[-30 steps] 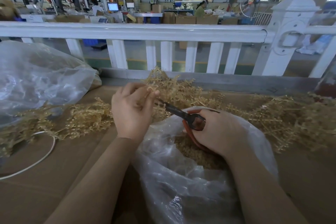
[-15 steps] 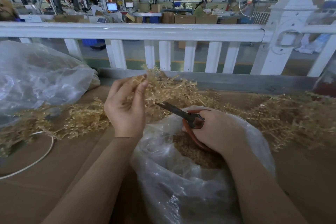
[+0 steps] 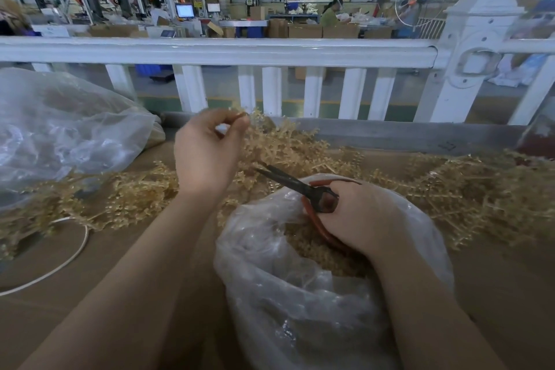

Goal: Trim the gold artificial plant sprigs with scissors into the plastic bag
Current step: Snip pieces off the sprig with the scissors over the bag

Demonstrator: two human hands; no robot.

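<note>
Centrally, a gold sprig [image 3: 270,144] is pinched between the thumb and curled fingers of the left hand [image 3: 207,153], raised above the brown table [image 3: 120,255]. Its stems are thin, pale gold and bristly, branching into many short beaded tips. Scissors [image 3: 300,189] with dark blades and red handles are gripped by the right hand [image 3: 363,216] over the open clear bag [image 3: 300,294], where cut gold pieces are heaped. More sprigs [image 3: 450,189] are spread across the table behind.
</note>
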